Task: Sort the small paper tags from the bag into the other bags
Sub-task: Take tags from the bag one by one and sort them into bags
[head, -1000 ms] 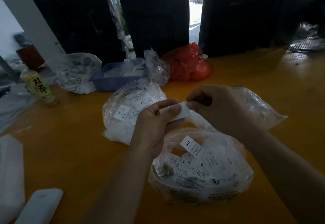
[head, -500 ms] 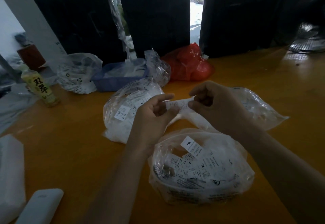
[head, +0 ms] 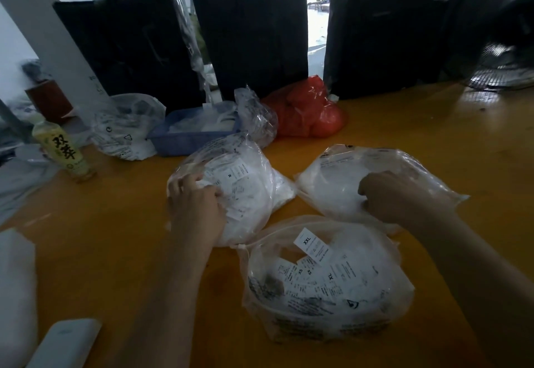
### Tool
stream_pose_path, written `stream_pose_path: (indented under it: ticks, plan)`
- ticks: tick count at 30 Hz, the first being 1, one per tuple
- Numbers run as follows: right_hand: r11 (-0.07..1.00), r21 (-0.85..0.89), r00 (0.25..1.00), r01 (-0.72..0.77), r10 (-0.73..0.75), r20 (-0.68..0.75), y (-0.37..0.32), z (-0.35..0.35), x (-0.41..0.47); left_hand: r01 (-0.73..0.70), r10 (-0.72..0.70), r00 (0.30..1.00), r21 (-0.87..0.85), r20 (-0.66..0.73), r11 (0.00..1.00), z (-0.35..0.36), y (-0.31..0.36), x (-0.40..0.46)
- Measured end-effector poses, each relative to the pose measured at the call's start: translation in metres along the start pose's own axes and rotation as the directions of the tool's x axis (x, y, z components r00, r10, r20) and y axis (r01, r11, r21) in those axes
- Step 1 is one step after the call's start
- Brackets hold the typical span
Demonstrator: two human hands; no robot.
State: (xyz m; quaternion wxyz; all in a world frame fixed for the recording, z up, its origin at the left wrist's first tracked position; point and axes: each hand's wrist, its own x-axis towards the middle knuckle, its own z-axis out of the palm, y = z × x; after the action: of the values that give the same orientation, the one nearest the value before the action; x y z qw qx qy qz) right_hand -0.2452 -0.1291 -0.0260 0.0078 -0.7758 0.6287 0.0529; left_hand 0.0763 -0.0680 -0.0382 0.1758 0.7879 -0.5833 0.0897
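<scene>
— Looking at the tags (head: pixel 310 255) first: where are they?

— Mostly in the near bag (head: pixel 323 286), lower centre of the frame, printed XXL, XS and XL, showing through the clear plastic. More tags lie in the left bag (head: pixel 245 182) at mid-frame.

— And the hands?

— The left hand (head: pixel 195 205) is at the left bag's near edge, fingers curled into the plastic. The right hand (head: pixel 390 197) is on the right bag (head: pixel 361 171), fingers bent over its white contents; whether either pinches a tag I cannot tell, since the knuckles hide the fingertips.

— How do the three bags lie?

— Close together on the orange table (head: pixel 433 142), the near one just below the other two.

— What's behind them?

— A blue tray (head: pixel 185 139) and a red bag (head: pixel 306 113) at upper centre, another clear bag (head: pixel 127 127) to their left, a bottle (head: pixel 62 147) at the left edge, and a white device (head: pixel 63 344) in the lower left corner.
</scene>
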Motion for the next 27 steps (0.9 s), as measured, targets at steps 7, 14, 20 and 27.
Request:
stream_pose_path:
  ticks: [7,14,20,27]
  plan:
    - [0.998,0.057,0.999,0.041,-0.041,-0.001,-0.008,0.012,0.005,-0.123,0.126,0.988,-0.037,0.094,0.992,0.002,0.012,-0.002]
    - [0.989,0.148,1.000,-0.023,0.021,0.016,-0.008,-0.004,0.001,-0.147,0.169,0.980,-0.191,0.104,0.971,-0.005,0.018,-0.005]
    - [0.998,0.068,0.996,-0.005,0.011,-0.085,-0.008,-0.023,-0.010,-0.143,0.188,0.972,-0.279,0.142,0.950,-0.008,0.023,-0.007]
    - [0.996,0.085,0.997,0.001,0.005,-0.073,-0.003,-0.033,-0.016,-0.194,0.209,0.978,-0.417,-0.011,0.888,-0.018,0.030,-0.010]
